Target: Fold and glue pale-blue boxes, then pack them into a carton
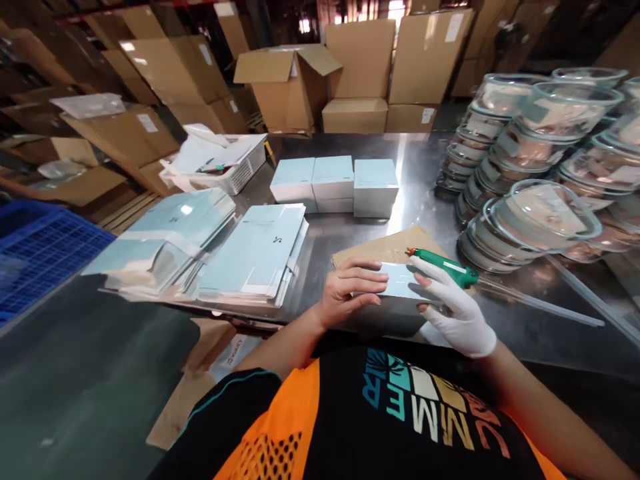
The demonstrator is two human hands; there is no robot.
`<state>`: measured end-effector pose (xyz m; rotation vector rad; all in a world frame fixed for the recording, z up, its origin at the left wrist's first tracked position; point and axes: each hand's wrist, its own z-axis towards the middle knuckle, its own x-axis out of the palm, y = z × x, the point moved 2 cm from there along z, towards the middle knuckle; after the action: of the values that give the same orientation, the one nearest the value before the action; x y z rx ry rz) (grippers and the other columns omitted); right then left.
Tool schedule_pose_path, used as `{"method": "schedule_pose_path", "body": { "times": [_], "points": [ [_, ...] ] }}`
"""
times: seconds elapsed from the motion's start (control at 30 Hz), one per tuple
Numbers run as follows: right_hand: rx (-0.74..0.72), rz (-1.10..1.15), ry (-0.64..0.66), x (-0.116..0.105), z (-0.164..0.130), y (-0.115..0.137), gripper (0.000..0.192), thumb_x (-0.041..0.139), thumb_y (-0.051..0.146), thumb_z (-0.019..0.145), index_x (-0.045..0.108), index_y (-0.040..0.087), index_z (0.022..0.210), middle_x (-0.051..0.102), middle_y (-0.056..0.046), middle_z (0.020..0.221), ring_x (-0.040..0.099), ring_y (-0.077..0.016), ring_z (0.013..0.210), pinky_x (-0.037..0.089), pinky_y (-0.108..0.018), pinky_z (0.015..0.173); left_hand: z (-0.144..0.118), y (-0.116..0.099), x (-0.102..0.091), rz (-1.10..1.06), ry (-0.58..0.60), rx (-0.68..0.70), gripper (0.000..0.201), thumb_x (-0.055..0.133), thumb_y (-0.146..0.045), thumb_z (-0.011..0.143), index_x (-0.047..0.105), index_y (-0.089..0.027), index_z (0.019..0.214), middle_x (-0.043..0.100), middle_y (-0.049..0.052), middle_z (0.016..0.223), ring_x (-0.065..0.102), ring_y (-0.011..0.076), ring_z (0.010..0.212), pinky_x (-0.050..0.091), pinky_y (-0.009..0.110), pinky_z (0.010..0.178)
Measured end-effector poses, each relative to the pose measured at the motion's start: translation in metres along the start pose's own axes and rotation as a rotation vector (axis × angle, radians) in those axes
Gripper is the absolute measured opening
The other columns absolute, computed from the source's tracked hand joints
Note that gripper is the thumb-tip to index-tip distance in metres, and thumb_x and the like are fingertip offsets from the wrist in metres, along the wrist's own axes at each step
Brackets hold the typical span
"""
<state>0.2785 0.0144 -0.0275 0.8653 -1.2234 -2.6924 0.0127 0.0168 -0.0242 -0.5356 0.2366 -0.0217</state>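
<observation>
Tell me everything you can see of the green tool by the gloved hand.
The green tool is a slim pen-like rod, plastic by its look, with a small orange tip pointing left and a white label along its body. It lies nearly flat, angled across the brown cardboard sheet, its rear end trailing into a clear tube. The gloved right hand touches it with the fingers; whether it grips it is unclear.
</observation>
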Motion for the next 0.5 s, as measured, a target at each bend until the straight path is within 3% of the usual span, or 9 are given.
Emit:
{"method": "schedule_pose_path", "body": {
  "times": [0.1,0.2,0.3,0.37,0.5],
  "points": [
    [0.118,-0.032,-0.026,0.005,-0.011,-0.008,0.093,0.072,0.035,0.105,0.016,0.04,0.18,0.031,-0.01,0.183,0.031,-0.0302,0.169,0.031,-0.058,0.137,0.003,-0.003,-0.005,0.002,0.111,0.001,0.033,0.08,-0.035,0.1,0.08,-0.028,0.132,0.086,0.011,0.117,0.078,0.0276,0.124,0.065,0.048,0.104],
    [0.049,-0.074,0.024,0.009,-0.014,-0.008,0.096,0.073,0.038,0.104,0.014,0.037,0.18,0.022,-0.013,0.185,0.023,-0.0303,0.171,0.029,-0.058,0.137,0.007,-0.008,-0.008,0.105,0.288,0.018,0.053,0.081,-0.045,0.098,0.071,-0.027,0.147,0.08,0.016,0.136,0.073,0.0322,0.135,0.063,0.053,0.109],
    [-0.051,-0.057,-0.006,0.01,-0.012,-0.004,0.087,0.073,0.036,0.105,0.024,0.038,0.177,0.018,-0.014,0.186,0.02,-0.0298,0.172,0.03,-0.06,0.136,0.008,-0.015,-0.008,0.222,0.404,0.039,0.061,0.078,-0.046,0.1,0.063,-0.028,0.156,0.074,0.018,0.147,0.065,0.0344,0.146,0.06,0.055,0.114],
    [-0.048,-0.029,-0.013,0.01,-0.013,-0.002,0.075,0.073,0.036,0.105,0.039,0.036,0.171,0.02,-0.015,0.185,0.023,-0.0303,0.171,0.033,-0.06,0.134,0.007,-0.019,-0.007,0.255,0.44,0.052,0.058,0.074,-0.042,0.104,0.061,-0.028,0.158,0.074,0.016,0.147,0.062,0.0335,0.149,0.059,0.054,0.115],
    [-0.014,0.043,-0.034,0.008,-0.019,0.003,0.041,0.077,0.034,0.102,0.071,0.029,0.143,0.037,-0.015,0.178,0.038,-0.031,0.165,0.039,-0.056,0.131,0.005,-0.025,-0.004,0.309,0.451,0.114,0.057,0.071,-0.038,0.106,0.058,-0.027,0.16,0.075,0.016,0.147,0.058,0.0314,0.153,0.056,0.049,0.118]
  ]
}}
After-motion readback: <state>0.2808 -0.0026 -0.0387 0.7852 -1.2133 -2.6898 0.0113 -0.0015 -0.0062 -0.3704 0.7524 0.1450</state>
